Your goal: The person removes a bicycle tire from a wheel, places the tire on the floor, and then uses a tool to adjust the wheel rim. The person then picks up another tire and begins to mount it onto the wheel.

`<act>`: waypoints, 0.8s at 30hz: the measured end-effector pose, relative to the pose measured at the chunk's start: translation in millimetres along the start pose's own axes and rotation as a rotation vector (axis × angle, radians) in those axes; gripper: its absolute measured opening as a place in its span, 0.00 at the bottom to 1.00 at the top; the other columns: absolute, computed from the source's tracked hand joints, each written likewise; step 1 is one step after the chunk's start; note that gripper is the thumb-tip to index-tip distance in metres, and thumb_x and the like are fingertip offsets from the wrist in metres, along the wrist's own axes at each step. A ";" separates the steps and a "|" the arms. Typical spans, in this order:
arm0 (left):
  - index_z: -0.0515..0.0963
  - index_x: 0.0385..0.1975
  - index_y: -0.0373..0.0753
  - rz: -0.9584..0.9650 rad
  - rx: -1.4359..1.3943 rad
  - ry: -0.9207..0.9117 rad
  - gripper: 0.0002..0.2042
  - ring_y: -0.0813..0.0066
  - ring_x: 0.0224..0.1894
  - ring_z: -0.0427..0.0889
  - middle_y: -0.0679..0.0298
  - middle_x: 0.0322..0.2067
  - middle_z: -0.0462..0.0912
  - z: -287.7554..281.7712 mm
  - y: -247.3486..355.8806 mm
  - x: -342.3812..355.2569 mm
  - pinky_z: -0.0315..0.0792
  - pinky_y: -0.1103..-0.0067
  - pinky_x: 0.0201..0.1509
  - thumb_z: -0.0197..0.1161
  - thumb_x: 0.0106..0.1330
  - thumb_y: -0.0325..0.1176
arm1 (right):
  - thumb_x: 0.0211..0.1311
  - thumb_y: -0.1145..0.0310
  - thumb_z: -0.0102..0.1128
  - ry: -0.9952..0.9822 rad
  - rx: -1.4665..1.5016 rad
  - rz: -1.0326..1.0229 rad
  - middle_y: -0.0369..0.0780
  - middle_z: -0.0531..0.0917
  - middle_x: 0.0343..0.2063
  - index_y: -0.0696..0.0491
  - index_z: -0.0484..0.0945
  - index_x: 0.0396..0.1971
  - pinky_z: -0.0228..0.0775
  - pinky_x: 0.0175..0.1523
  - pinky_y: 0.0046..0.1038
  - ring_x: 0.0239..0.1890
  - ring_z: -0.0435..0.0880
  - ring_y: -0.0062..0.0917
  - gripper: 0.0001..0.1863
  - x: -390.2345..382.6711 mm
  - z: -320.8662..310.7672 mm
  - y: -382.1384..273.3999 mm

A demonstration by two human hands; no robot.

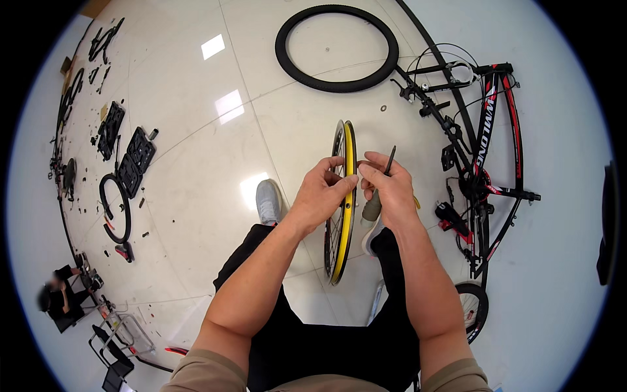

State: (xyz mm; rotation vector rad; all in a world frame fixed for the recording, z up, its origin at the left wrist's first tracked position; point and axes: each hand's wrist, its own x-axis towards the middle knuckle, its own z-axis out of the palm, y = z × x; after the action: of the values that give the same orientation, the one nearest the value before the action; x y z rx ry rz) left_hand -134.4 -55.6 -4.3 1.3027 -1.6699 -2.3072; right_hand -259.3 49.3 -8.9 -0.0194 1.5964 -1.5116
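A spoked wheel rim (334,255) stands upright between my feet, with a yellow band (350,140) around its channel and a small dark hole in it. My left hand (317,195) grips the rim from the left, fingertips round it and thumb on the band. My right hand (390,186), just right of the rim, is closed on a screwdriver (370,210) with a dark olive handle, its shaft pointing up and away from me. Its fingertips are close to the rim; I cannot tell whether they touch it.
A loose black tire (282,49) lies ahead. A black-and-red bike frame (488,117) with handlebar and cables lies at right. At left are open toolcases (137,161), another tire (125,225), scattered parts, a seated person (62,300) and a metal folding frame (130,336).
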 end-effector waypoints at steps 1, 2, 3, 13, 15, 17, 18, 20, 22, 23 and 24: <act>0.68 0.62 0.31 -0.026 -0.026 -0.020 0.25 0.78 0.32 0.78 0.61 0.34 0.82 -2.2 2.4 -0.4 0.74 0.79 0.40 0.65 0.68 0.34 | 0.65 0.69 0.63 -0.005 0.006 0.018 0.38 0.82 0.33 0.64 0.76 0.51 0.65 0.27 0.21 0.26 0.74 0.16 0.19 0.0 0.4 0.9; 0.68 0.63 0.30 -0.053 -0.053 -0.039 0.26 0.78 0.30 0.77 0.62 0.32 0.82 -3.3 4.5 -0.8 0.74 0.79 0.40 0.66 0.68 0.33 | 0.65 0.68 0.63 -0.010 0.011 0.035 0.38 0.81 0.32 0.64 0.77 0.48 0.65 0.26 0.21 0.24 0.73 0.16 0.17 -0.1 1.2 1.7; 0.68 0.63 0.30 -0.047 -0.064 -0.027 0.26 0.78 0.30 0.78 0.62 0.31 0.82 -2.6 6.2 -1.3 0.74 0.79 0.40 0.66 0.68 0.33 | 0.66 0.67 0.63 -0.015 0.016 0.053 0.38 0.81 0.32 0.63 0.78 0.44 0.64 0.26 0.21 0.23 0.73 0.15 0.15 -0.3 1.6 2.0; 0.54 0.73 0.36 0.116 -0.563 -0.009 0.31 0.67 0.52 0.81 0.54 0.52 0.80 -14.1 12.9 11.7 0.76 0.72 0.57 0.58 0.73 0.28 | 0.69 0.55 0.63 -0.131 -0.181 0.161 0.36 0.80 0.26 0.60 0.78 0.34 0.58 0.20 0.21 0.16 0.67 0.13 0.19 -11.3 7.5 7.5; 0.52 0.74 0.37 0.164 -0.532 0.011 0.32 0.66 0.56 0.78 0.53 0.55 0.78 -13.2 8.7 15.5 0.73 0.71 0.61 0.56 0.75 0.33 | 0.67 0.55 0.66 -0.183 -0.228 0.192 0.35 0.79 0.26 0.60 0.79 0.34 0.59 0.22 0.21 0.18 0.67 0.13 0.19 -13.3 9.2 8.3; 0.49 0.76 0.38 0.182 -0.532 0.003 0.33 0.64 0.61 0.74 0.52 0.58 0.75 -13.2 9.5 17.1 0.69 0.69 0.65 0.54 0.76 0.39 | 0.65 0.56 0.68 -0.233 -0.275 0.220 0.34 0.79 0.26 0.59 0.80 0.34 0.59 0.23 0.21 0.19 0.67 0.12 0.19 -14.9 9.6 7.4; 0.48 0.76 0.39 0.174 -0.546 -0.014 0.34 0.62 0.64 0.71 0.51 0.60 0.73 -13.8 10.3 17.1 0.66 0.67 0.67 0.52 0.76 0.43 | 0.63 0.57 0.69 -0.289 -0.301 0.179 0.33 0.79 0.26 0.59 0.80 0.34 0.59 0.23 0.21 0.19 0.67 0.12 0.18 -16.4 10.2 7.8; 0.45 0.77 0.40 0.181 -0.543 -0.042 0.36 0.58 0.68 0.66 0.49 0.65 0.68 -13.2 12.3 16.8 0.60 0.64 0.71 0.49 0.77 0.49 | 0.61 0.60 0.71 -0.392 -0.354 0.094 0.32 0.78 0.24 0.59 0.80 0.34 0.59 0.24 0.21 0.20 0.68 0.12 0.16 -18.9 10.3 7.7; 0.43 0.77 0.40 0.208 -0.511 -0.066 0.38 0.55 0.71 0.61 0.47 0.69 0.62 -10.8 13.3 17.5 0.55 0.61 0.74 0.46 0.77 0.55 | 0.59 0.62 0.72 -0.448 -0.348 0.178 0.31 0.78 0.23 0.58 0.81 0.33 0.61 0.26 0.21 0.21 0.70 0.13 0.14 -16.5 8.0 4.8; 0.43 0.77 0.39 0.202 -0.493 -0.051 0.38 0.53 0.72 0.61 0.46 0.70 0.60 -9.8 13.3 18.1 0.54 0.60 0.74 0.45 0.77 0.55 | 0.59 0.62 0.72 -0.457 -0.329 0.210 0.32 0.78 0.24 0.57 0.81 0.33 0.62 0.26 0.21 0.22 0.70 0.13 0.14 -14.8 6.2 6.0; 0.43 0.77 0.39 0.195 -0.474 -0.037 0.38 0.52 0.72 0.60 0.45 0.71 0.59 -10.7 12.5 18.5 0.53 0.59 0.75 0.45 0.77 0.56 | 0.59 0.62 0.72 -0.466 -0.310 0.241 0.32 0.78 0.24 0.57 0.81 0.33 0.62 0.26 0.21 0.22 0.70 0.14 0.14 -13.7 5.2 6.0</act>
State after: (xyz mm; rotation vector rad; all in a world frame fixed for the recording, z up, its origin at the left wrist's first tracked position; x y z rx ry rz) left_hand -145.3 -77.7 -6.6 0.9589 -1.0930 -2.4080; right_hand -244.9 54.5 -4.9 -0.3190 1.3781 -0.9754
